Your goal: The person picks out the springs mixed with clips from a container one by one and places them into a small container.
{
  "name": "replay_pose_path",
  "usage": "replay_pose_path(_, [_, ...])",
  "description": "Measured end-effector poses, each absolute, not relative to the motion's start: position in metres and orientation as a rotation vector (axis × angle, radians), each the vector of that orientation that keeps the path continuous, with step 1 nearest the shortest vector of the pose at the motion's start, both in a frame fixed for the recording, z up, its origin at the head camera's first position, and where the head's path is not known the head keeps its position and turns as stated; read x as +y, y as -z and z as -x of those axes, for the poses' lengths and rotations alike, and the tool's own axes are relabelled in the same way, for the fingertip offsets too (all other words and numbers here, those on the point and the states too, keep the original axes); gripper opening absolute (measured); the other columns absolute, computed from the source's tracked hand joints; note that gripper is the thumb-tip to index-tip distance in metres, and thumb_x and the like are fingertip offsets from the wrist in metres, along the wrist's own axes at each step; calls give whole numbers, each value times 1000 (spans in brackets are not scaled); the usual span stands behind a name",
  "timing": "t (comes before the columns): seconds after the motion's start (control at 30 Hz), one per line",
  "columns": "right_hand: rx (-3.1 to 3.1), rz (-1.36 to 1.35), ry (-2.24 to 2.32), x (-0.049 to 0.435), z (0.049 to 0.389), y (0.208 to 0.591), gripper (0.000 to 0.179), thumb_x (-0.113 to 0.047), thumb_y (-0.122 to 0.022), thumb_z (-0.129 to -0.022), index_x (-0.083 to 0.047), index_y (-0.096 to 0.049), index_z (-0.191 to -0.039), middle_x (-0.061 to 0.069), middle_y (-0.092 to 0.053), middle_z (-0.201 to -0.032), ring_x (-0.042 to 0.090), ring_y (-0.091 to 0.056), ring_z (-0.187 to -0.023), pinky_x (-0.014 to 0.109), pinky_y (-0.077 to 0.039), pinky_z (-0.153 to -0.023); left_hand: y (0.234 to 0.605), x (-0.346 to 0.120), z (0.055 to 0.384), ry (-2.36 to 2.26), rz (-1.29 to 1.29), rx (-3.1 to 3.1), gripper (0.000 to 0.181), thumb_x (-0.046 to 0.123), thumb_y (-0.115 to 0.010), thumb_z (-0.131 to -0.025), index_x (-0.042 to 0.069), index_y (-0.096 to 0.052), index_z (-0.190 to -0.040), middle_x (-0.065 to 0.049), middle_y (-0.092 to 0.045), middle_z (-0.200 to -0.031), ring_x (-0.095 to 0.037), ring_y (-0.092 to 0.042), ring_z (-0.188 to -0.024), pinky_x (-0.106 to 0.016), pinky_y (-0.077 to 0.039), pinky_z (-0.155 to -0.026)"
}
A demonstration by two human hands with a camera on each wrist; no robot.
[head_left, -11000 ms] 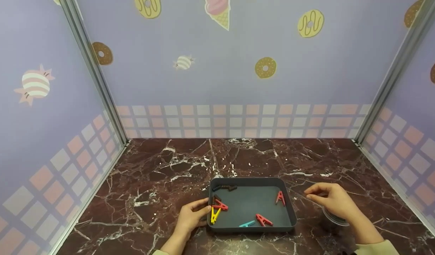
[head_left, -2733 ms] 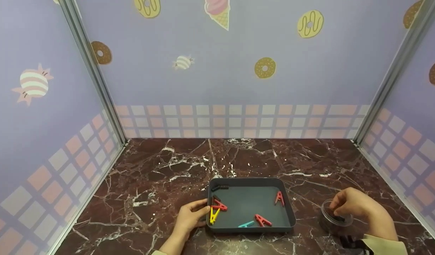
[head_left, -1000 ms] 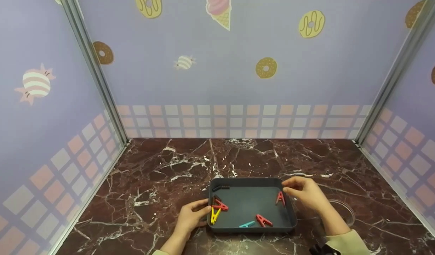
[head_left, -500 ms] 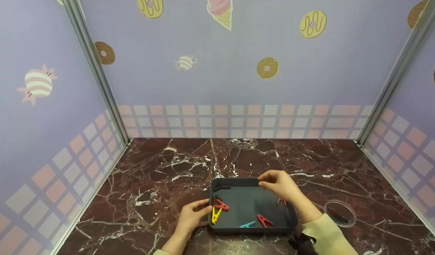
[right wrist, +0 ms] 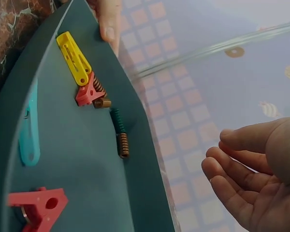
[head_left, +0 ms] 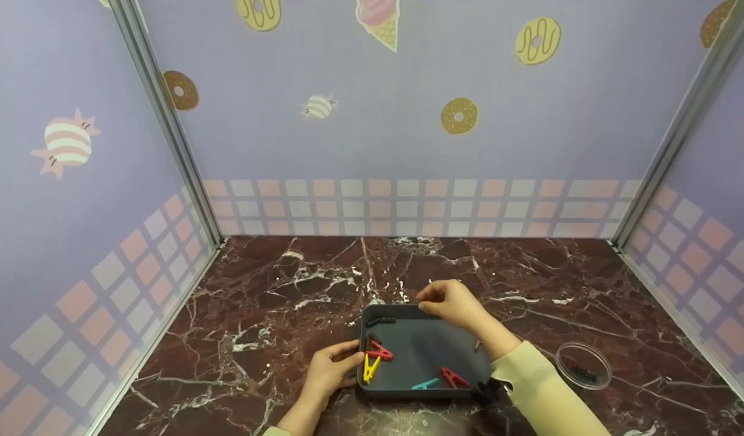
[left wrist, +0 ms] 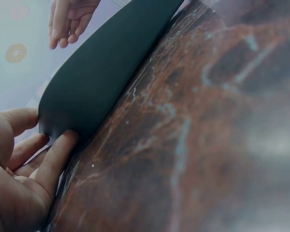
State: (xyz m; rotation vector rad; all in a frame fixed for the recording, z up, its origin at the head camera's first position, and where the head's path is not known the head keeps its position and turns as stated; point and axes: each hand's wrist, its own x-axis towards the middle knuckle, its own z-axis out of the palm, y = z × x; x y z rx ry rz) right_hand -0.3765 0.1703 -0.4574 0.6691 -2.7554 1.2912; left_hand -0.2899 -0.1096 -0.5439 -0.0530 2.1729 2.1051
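A dark grey tray [head_left: 420, 393] stands on the table. My left hand [head_left: 329, 369] grips its left wall, thumb over the rim and fingers outside. Over the far wall hovers my right hand [head_left: 453, 301]; in the right wrist view its fingers are loosely bent, with nothing visible between them. Small dark ridged spiral pieces [right wrist: 123, 145], brown and green, lie along the tray's left and far-left side. Beside them are a yellow clothespin [head_left: 371, 367] and a red clothespin [head_left: 381, 350]. Nearer the front lie a teal clothespin [head_left: 425, 384] and another red clothespin [head_left: 454, 377].
A clear round container [head_left: 583, 365] with dark green and reddish pieces inside stands right of the tray. My right forearm covers the tray's right side and nearly all of a further red clothespin. Patterned panels [head_left: 372, 145] enclose the table at back and sides.
My right hand has come out of the clear container and swept left over the tray. Since the oldest frame, one dark piece has gone from the tray's far-left corner. The left hand stays put.
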Motion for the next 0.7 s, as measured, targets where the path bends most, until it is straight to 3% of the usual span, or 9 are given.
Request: replay_pose_path(0.7, [-2972, -932, -814, 113, 399, 467, 12, -5, -76, -89, -2, -79, -101, 14, -78, -98, 30, -73, -93, 47, -61, -86, 545, -108, 290, -2077, 50, 2227, 51, 18, -73, -96, -7, -61, -138, -29, -66, -132, -29, -75, -105, -37, -66, -70])
